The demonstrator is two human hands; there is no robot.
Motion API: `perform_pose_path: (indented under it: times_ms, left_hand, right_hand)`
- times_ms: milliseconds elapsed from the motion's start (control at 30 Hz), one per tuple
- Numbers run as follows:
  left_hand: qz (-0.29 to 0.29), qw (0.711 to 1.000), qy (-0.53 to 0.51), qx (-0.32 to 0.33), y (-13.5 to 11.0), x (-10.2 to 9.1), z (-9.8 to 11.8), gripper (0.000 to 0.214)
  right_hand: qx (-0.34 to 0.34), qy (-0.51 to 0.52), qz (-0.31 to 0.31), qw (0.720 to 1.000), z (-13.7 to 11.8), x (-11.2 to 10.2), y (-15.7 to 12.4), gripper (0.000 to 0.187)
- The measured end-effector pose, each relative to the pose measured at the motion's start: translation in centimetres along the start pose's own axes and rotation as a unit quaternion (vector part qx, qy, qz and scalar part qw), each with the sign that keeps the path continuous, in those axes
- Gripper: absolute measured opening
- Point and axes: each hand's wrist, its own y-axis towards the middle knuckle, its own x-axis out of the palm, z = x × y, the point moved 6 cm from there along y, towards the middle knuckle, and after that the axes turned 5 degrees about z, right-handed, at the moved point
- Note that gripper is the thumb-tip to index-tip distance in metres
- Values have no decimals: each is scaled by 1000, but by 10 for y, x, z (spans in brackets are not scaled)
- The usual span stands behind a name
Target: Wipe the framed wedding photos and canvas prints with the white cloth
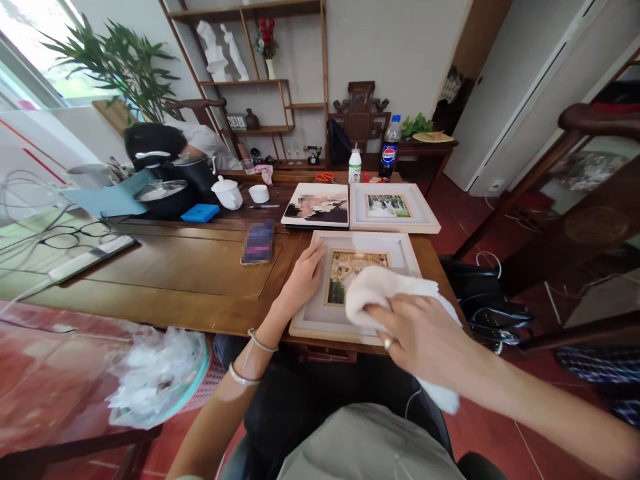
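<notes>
A light wooden picture frame (300, 328) with a wide white mat and a photo lies flat on the table before me. My left hand (306, 272) rests on its left edge, fingers stretched out along the rim. Bunched in my right hand (413, 327) is a white cloth (373, 287), pressed over the right part of the photo and glass. Loose ends of the cloth hang down past the table edge, and part of the picture is hidden beneath it. Behind lie a second frame (425, 217) with a photo and a photo panel (316, 205).
A phone (258, 242) lies left of the frame. Farther back stand a white teapot (227, 193), a cup (259, 194), a milk bottle (355, 167) and a cola bottle (389, 150). A person's head (155, 141) is bowed at far left. Below stands a bag-lined basket (200, 380).
</notes>
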Motion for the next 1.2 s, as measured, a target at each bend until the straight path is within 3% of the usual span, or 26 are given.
perform_pose_path:
  times_ms: [133,200,233,333,500,633,800,967,1067,1200]
  left_hand:
    - [69,997,-6,-14,0,-7,-6,48]
    - [88,996,-10,-24,-1,-9,-10,50]
    - [95,995,-18,-32,-1,-10,-12,50]
    - [105,990,-62,-65,-3,-10,-21,52]
    - [110,979,-116,-125,-6,-6,-33,54]
    - [93,982,-72,-146,-5,-8,-30,42]
    - [75,987,-26,-140,-3,-11,-24,40]
    - [72,975,-51,-205,-4,-9,-33,39]
    - [46,944,-154,-288,-4,-6,-39,45]
    - [-38,839,-372,-396,-13,2,-26,42]
  right_hand:
    - [93,-28,95,991,32,9,64,37]
    - [66,-37,115,990,35,18,102,45]
    - [35,-30,97,994,32,26,118,47]
    - [-35,-17,58,998,17,42,137,46]
    - [-145,28,30,989,-9,45,94,41]
    - [-214,103,-25,971,-20,27,37,37]
    - [-108,127,-44,985,1,-8,-25,42]
    - [13,72,-15,997,50,-4,-64,45]
    - [17,80,34,996,63,17,-68,46]
    - [-3,80,82,993,59,41,-63,36]
